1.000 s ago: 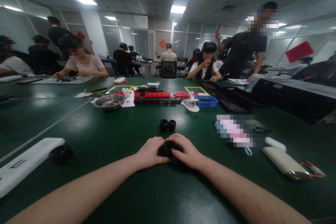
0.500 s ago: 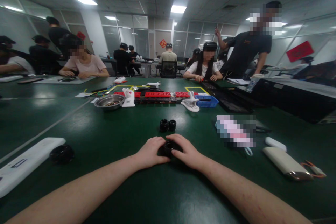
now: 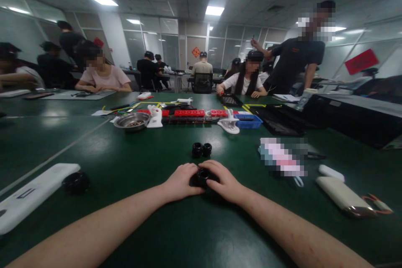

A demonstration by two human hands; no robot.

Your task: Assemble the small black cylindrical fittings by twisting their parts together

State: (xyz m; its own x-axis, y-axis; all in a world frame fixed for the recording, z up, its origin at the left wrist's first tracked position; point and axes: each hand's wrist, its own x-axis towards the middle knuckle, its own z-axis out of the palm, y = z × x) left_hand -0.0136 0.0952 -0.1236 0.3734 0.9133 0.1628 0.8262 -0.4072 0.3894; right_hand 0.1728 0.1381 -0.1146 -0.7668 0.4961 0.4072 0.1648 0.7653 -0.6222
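On the green tabletop in front of me, a black ring-shaped part (image 3: 202, 176) with a round opening on top sits between my hands. My left hand (image 3: 179, 181) curves round its left side, its thumb low at the near side. From the right, my right hand (image 3: 225, 181) grips it with the thumb bent against the near rim and the fingers over the far side. The fingertips partly cover the part. Just beyond stand two similar black ridged parts, a larger one (image 3: 197, 149) and a smaller one (image 3: 207, 149), side by side.
Far left, another black round part (image 3: 76, 182) sits beside a long white object (image 3: 37, 197). A metal bowl (image 3: 132, 121), red blocks (image 3: 189, 112), white stands and a blue tray (image 3: 249, 121) line the back. A beige device (image 3: 345, 197) lies right. People work across the table.
My hands and the black part stay almost in place, with a slight shift of the view. Across the table, a person's black perforated tray has moved left.
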